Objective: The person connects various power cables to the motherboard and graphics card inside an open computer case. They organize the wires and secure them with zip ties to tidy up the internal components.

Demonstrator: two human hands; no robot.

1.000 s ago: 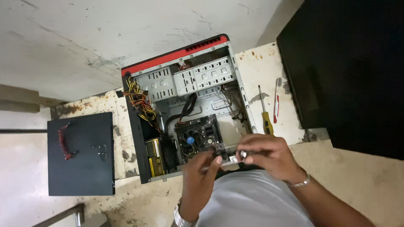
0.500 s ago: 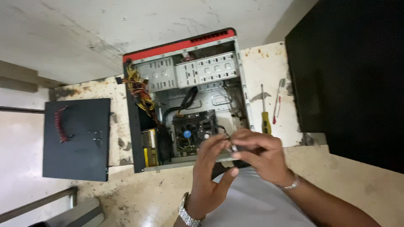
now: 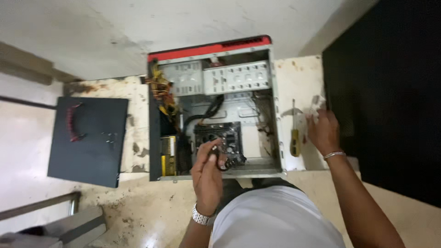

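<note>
Detached black side panel (image 3: 87, 140) lies flat, left of the open computer case (image 3: 213, 108). Left hand (image 3: 207, 172), fingers clenched on a small dark part (image 3: 219, 158), hovers over the motherboard (image 3: 219, 140). Right hand (image 3: 324, 131) pinches a small clear piece (image 3: 315, 104) just right of the yellow-handled screwdriver (image 3: 295, 133), whose long axis runs toward and away from the person.

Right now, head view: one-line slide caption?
Left hand holds a small dark part over the open computer case; right hand reaches beside the yellow-handled screwdriver.

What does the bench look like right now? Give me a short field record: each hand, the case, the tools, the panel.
left hand: holds a small dark part over the case's near edge
right hand: reaches right of the case, on a small pale item by the screwdriver
computer case: open, on its side, red front edge far from the person
screwdriver: yellow handle, lying right of the case
side panel: dark, flat, left of the case
</note>
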